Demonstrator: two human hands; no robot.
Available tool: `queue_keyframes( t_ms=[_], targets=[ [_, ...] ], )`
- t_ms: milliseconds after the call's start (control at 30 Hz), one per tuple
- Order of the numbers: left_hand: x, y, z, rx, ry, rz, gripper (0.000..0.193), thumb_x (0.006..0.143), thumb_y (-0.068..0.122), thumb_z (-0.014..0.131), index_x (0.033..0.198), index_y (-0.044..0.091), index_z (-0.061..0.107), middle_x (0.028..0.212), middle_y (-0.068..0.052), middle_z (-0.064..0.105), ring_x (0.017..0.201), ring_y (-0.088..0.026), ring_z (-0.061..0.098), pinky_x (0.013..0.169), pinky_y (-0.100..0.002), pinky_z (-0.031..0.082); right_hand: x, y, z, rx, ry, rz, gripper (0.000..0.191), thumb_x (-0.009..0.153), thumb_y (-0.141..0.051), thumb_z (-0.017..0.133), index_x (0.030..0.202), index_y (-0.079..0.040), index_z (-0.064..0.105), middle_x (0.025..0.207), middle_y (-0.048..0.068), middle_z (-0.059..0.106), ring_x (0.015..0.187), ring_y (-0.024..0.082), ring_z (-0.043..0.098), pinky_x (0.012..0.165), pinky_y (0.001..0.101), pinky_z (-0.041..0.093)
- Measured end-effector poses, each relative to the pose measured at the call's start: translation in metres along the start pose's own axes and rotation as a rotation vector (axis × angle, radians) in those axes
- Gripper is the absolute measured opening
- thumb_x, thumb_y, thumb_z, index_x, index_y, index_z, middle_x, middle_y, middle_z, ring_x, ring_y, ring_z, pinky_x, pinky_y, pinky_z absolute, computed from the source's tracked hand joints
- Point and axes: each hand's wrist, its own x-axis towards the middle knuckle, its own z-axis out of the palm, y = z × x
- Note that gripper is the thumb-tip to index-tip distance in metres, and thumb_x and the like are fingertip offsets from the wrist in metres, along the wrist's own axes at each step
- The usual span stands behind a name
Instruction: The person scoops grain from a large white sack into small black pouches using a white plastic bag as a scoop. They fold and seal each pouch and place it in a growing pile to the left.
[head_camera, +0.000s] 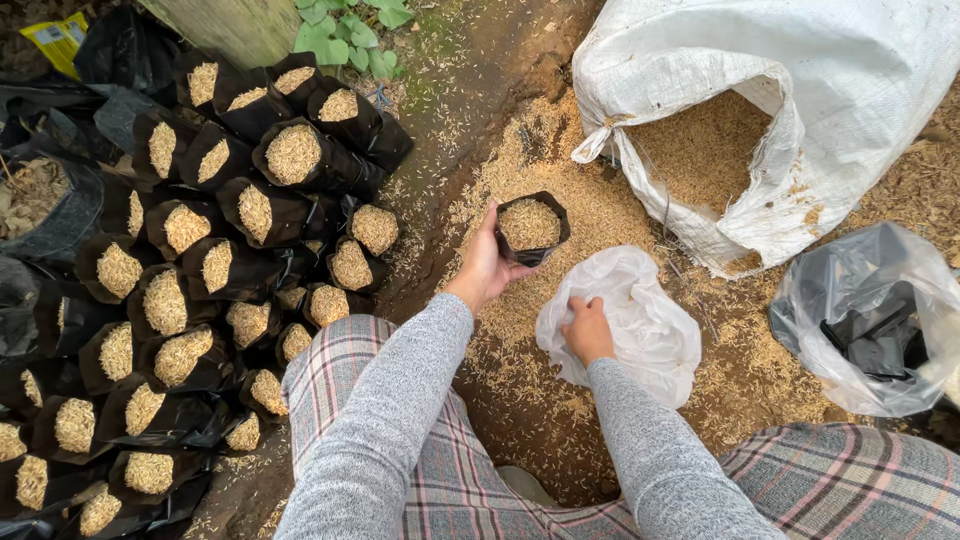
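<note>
- The left hand (484, 268) holds a small black bag (532, 227) that is full of pale husks; the fingers are closed around its side and the bag stands upright, a little above the ground (455, 75).
- This small black bag is in the middle of the view, over a loose heap of husks (590, 205) that lies on the soil, just in front of the big white sack (830, 90).
- The right hand (586, 331) rests on a thin white plastic bag (640, 320), which lies crumpled on the ground near the person's knees; the fingers are bent and pinch the plastic at its top.
- The big white sack lies on its side with its mouth open, and more husks are visible inside it.
- On the right there is a clear plastic bag (870, 320) with something dark inside; I cannot tell what it is.
- On the left many filled black bags (200, 270) stand close together in rows, touching one another, each with husks up to the top.
- The person wears grey sleeves (390, 420) and checked trousers (850, 480).
- Some green leaves (345, 30) grow at the top edge, beside a wooden post (235, 25).
</note>
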Motion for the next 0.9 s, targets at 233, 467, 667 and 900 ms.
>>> queue_keyframes(
  t_ms=[233, 467, 667, 900],
  targets=[
    [0.012, 0.003, -0.01, -0.023, 0.009, 0.019, 0.065, 0.101, 0.06, 0.036, 0.142, 0.009, 0.041, 0.13, -0.022, 0.064, 0.112, -0.033, 0.069, 0.098, -0.054, 0.056, -0.001, -0.011, 0.006, -0.047, -0.047, -0.043, 0.04, 0.078, -0.009, 0.075, 0.117, -0.007, 0.066, 0.117, 0.024, 0.056, 0.098, 0.044, 0.065, 0.089, 0.0474, 0.055],
    [0.014, 0.002, -0.013, -0.054, 0.048, -0.002, 0.06, 0.1, 0.058, 0.039, 0.145, 0.018, 0.034, 0.13, -0.019, 0.061, 0.111, -0.035, 0.069, 0.102, -0.058, 0.053, 0.005, -0.01, -0.004, 0.157, 0.171, 0.12, 0.028, 0.078, -0.008, 0.075, 0.106, -0.004, 0.071, 0.096, 0.024, 0.069, 0.086, 0.04, 0.068, 0.084, 0.0453, 0.056],
    [0.026, -0.011, -0.003, -0.022, 0.016, 0.032, 0.064, 0.099, 0.06, 0.042, 0.142, 0.013, 0.048, 0.127, -0.016, 0.066, 0.106, -0.031, 0.07, 0.095, -0.057, 0.053, 0.042, -0.004, -0.056, 1.11, 0.042, 0.394, 0.024, 0.086, 0.007, 0.06, 0.109, 0.0, 0.062, 0.088, 0.009, 0.065, 0.072, 0.023, 0.066, 0.059, 0.0346, 0.06],
    [0.026, -0.033, 0.02, 0.088, 0.028, 0.094, 0.062, 0.097, 0.062, 0.04, 0.143, 0.021, 0.05, 0.124, -0.009, 0.064, 0.104, -0.03, 0.07, 0.086, -0.055, 0.053, 0.038, -0.031, -0.171, 1.116, 0.059, 0.168, 0.029, 0.091, 0.002, 0.058, 0.118, -0.003, 0.065, 0.104, 0.009, 0.075, 0.081, 0.019, 0.072, 0.063, 0.0336, 0.059]
  ],
)
